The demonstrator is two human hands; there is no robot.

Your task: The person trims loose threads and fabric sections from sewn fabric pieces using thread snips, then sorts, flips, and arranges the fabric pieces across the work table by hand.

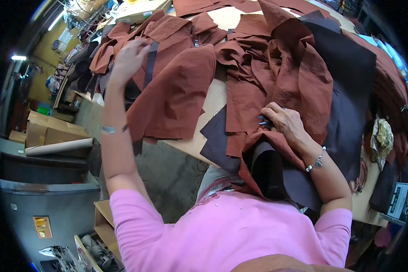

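My left hand [130,59] is raised over the left pile of reddish-brown fabric pieces [179,97], fingers loosely bent and apart, nothing visible in them. Beside it runs a dark strip [151,63] across the fabric. In front of my body, my right hand [283,122] is closed on a reddish-brown garment piece [299,86], which lies crumpled with its lower part draped over the table edge toward my lap. Dark lining [266,165] shows in its fold. Blue fingernails show at the fingertips; what lies under the palm is hidden.
Dark fabric sheets [344,90] lie right of the garment on the pale table [211,109]. A crumpled wrapper [381,140] and a labelled box [401,201] are at far right. Cardboard boxes [54,129] stand on the floor side at left.
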